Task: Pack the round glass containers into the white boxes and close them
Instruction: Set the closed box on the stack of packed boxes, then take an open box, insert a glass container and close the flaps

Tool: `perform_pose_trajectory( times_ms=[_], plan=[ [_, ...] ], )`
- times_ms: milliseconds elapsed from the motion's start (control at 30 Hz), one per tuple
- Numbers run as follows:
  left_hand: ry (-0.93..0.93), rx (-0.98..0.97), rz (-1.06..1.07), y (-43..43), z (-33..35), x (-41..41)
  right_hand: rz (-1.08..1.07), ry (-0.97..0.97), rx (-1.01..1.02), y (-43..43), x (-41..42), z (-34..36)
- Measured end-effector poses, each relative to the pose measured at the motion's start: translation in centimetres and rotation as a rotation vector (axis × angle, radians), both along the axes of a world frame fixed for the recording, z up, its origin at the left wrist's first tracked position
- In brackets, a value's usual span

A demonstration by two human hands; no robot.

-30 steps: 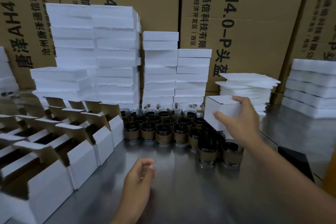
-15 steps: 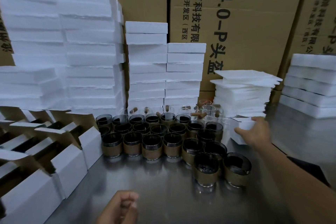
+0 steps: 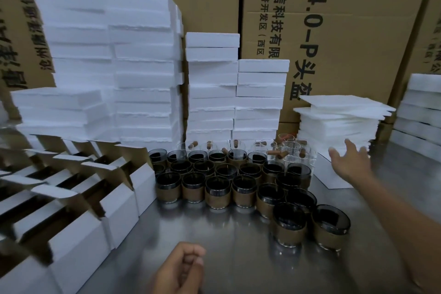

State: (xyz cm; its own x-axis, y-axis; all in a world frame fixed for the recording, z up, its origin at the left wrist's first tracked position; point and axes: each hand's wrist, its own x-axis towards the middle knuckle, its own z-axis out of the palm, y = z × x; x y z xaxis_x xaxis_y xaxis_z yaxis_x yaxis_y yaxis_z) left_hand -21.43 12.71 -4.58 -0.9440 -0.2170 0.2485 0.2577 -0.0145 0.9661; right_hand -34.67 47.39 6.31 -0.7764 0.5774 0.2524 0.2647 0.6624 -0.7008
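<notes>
Several round glass containers with dark rims and tan bands stand clustered mid-table. Behind them are clear glass pieces with small brown stoppers. Rows of open white boxes with raised flaps fill the left side. A closed white box sits on the table at the right, below a stack of thin foam sheets. My right hand hovers just above that box with fingers spread, holding nothing. Near the bottom edge, my left hand is curled into a loose fist over the steel table, empty.
Tall stacks of white foam blocks stand behind the boxes and glasses. A stack of thin foam sheets is at the right, more foam at the far right. Brown cartons form the back wall. Bare steel table lies between my hands.
My right hand carried the closed white box rightward, set it down beside the foam sheets and let go; its fingers have spread open. My left hand drew back and curled shut.
</notes>
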Motion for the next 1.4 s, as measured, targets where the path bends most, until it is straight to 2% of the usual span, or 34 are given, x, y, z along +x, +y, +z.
perform_pose_trajectory(
  times_ms=[67, 133, 233, 333, 533, 700, 833, 933, 1033, 1067, 1133, 1233, 1300, 1400],
  plan=[
    [-0.001, -0.035, -0.008, -0.2, 0.0, -0.1, 0.129, 0.206, -0.031, -3.3, 2.0, 2.3],
    [0.008, -0.059, 0.002, -0.3, 0.2, 0.1, 0.288, 0.314, -0.111, -7.0, 5.0, 3.8],
    [0.011, -0.105, -0.001, -0.3, 1.1, 1.1, 0.481, 0.395, -0.238, -12.9, 11.0, 3.0],
    [0.027, -0.174, -0.007, -0.8, 1.7, 2.5, 0.581, 0.368, -0.243, -17.8, 15.8, -0.7],
    [0.041, -0.197, 0.010, -1.9, 1.7, 5.2, 0.572, 0.330, -0.089, -21.1, 19.2, -7.3],
    [0.083, -0.229, 0.007, -2.6, 2.1, 6.7, 0.534, 0.331, 0.022, -20.4, 19.6, -8.5],
    [0.220, -0.297, 0.105, -3.9, 3.5, 8.7, 0.539, 0.293, 0.176, -20.1, 19.5, -9.1],
    [0.402, -0.489, 0.248, -7.2, 5.0, 10.5, 0.550, 0.248, 0.241, -20.0, 19.4, -9.4],
    [0.535, -0.754, 0.507, -12.4, 6.1, 11.7, 0.552, 0.243, 0.234, -20.0, 19.3, -9.3],
    [0.493, -0.812, 0.580, -14.1, 6.2, 11.9, 0.553, 0.239, 0.229, -20.0, 19.3, -9.2],
    [0.284, -0.891, 0.636, -16.8, 6.1, 12.0, 0.552, 0.228, 0.230, -20.0, 19.2, -9.1],
    [-0.045, -0.953, 0.556, -18.7, 5.3, 12.2, 0.548, 0.217, 0.229, -20.0, 19.2, -9.1],
    [-0.129, -1.026, 0.516, -19.0, 4.9, 12.4, 0.551, 0.220, 0.221, -20.0, 19.3, -9.2],
    [-0.114, -1.093, 0.518, -18.6, 4.8, 12.5, 0.559, 0.221, 0.213, -20.0, 19.4, -9.2]
  ],
)
